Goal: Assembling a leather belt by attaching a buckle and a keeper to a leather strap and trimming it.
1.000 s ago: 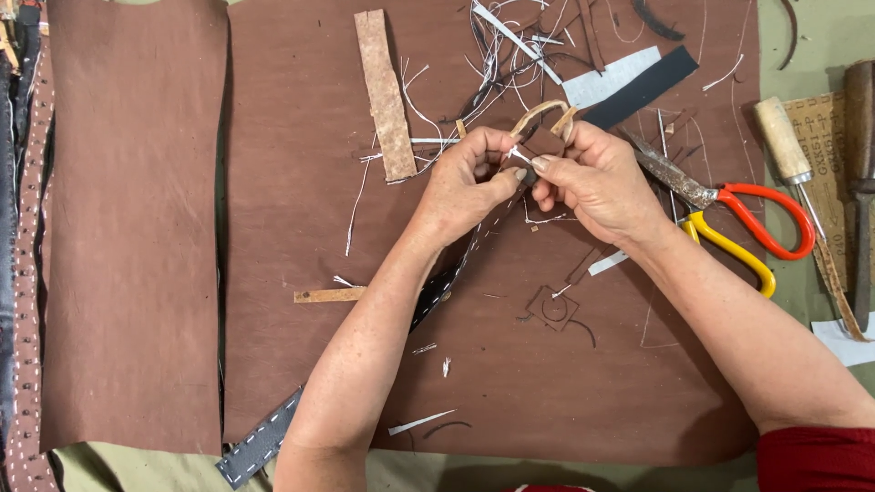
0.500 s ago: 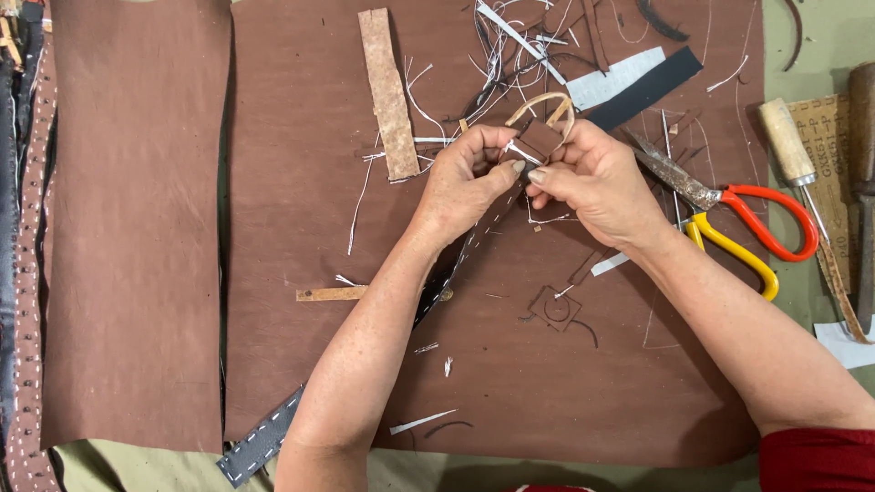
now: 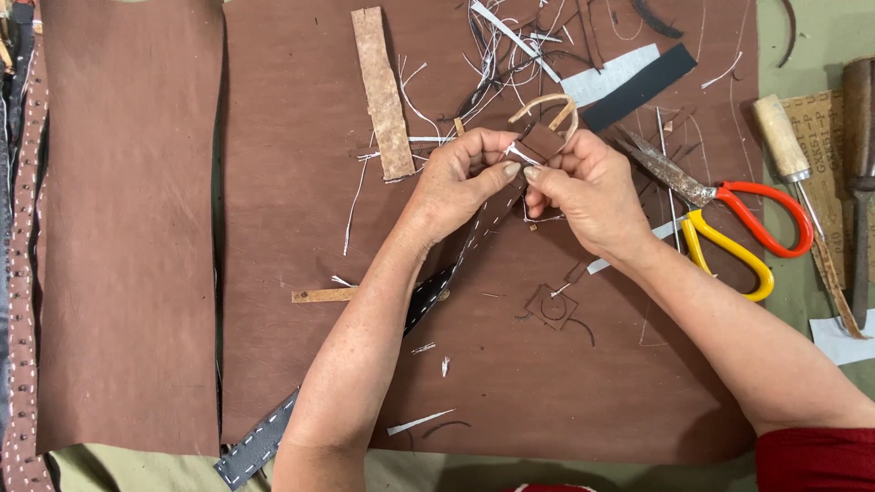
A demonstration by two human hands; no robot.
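A dark stitched strap point(image 3: 437, 287) with a brown leather end and a tan ring point(image 3: 547, 105) sits pinched between two bare hands near the centre of the bench point(image 3: 811, 36), its tail running down toward 7 o'clock under the left forearm to the lower edge of the leather. The left hand point(image 3: 460, 178) has its grip clamped on the strap's brown tip, thumb and fingers pressed together; the right hand point(image 3: 592, 191) meets it thumb to thumb, its grip likewise clamped on the same tip just below the ring. Under them lies a large brown leather sheet point(image 3: 547, 383), littered with pale thread and trimmings. At 11 o'clock of the hands a rough tan strip point(image 3: 383, 96) lies nearly upright. At 1 o'clock a black strip point(image 3: 643, 87) rests beside a grey one. At 3 o'clock, near the right hand, lie scissors point(image 3: 738, 228) with one red and one yellow handle; beyond them a wooden-handled awl point(image 3: 784, 141). A second leather sheet point(image 3: 128, 228) lies at 9 o'clock, well apart.
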